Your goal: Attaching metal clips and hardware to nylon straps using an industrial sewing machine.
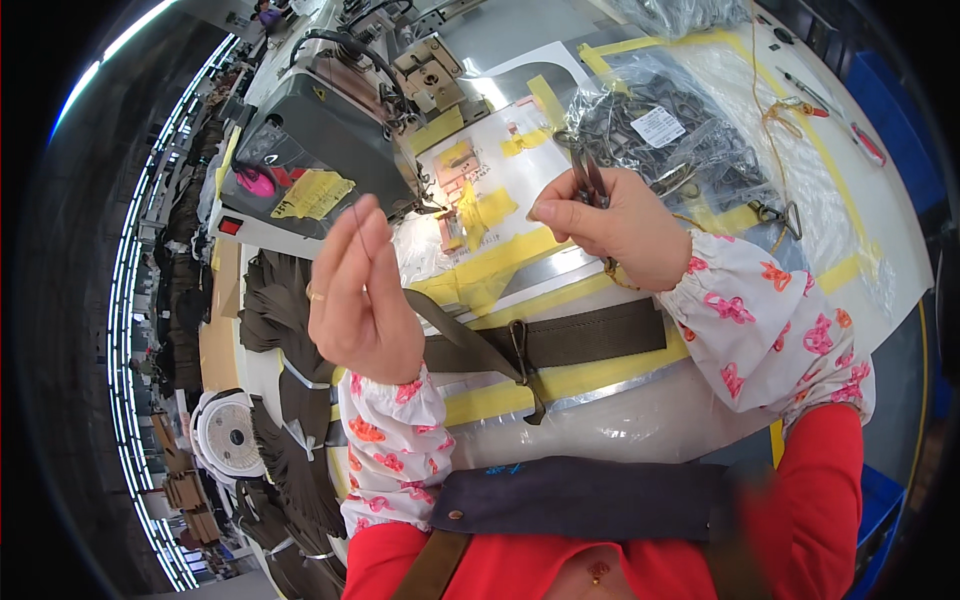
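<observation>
My left hand (366, 300) is raised beside the sewing machine head (325, 140), thumb and fingers pinched together. A thin dark line, seemingly a thread (358, 218), shows at its fingertips. In my right hand (628, 225), dark metal thread snips (588, 178) stick up from the closed fingers. Below both hands, a dark olive webbing strap (600, 336) lies across the table's near side. A narrower olive strap passes over it diagonally to a dark metal hook (519, 350).
Taped paper templates (540, 165) lie under the lit needle area. A clear bag of dark metal buckles (690, 130) sits at the far right, near a red-handled tool (868, 145). Bundled olive straps (280, 310) and a white fan (228, 435) are on the left.
</observation>
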`<state>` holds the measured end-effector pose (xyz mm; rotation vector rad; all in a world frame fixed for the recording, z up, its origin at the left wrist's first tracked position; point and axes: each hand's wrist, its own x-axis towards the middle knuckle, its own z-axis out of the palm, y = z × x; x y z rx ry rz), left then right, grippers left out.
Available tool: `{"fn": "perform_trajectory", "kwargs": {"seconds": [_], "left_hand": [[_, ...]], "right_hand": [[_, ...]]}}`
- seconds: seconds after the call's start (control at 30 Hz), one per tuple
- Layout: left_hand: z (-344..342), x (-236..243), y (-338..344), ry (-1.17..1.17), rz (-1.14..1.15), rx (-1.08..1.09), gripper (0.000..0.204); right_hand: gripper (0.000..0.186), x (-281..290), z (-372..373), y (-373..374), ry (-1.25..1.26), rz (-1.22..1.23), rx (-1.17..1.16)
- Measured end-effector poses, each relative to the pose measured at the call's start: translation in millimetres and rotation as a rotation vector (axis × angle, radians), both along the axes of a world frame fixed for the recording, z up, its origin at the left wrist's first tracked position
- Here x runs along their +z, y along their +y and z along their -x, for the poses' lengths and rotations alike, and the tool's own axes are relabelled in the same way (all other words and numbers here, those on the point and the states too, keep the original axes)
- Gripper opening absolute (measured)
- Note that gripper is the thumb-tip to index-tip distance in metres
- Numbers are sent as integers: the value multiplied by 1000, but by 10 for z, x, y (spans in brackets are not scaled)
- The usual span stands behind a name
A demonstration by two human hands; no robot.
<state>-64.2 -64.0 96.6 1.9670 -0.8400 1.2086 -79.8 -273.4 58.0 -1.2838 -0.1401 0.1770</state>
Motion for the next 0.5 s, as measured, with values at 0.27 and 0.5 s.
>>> {"fn": "perform_trajectory", "kwargs": {"seconds": [0.27, 0.5], "left_hand": [[-128, 195, -193, 410, -118, -416, 14], [-233, -457, -211, 1074, 356, -432, 22]], "right_hand": [[25, 438, -592, 287, -126, -338, 136], [17, 119, -903, 436, 29, -309, 8]]}}
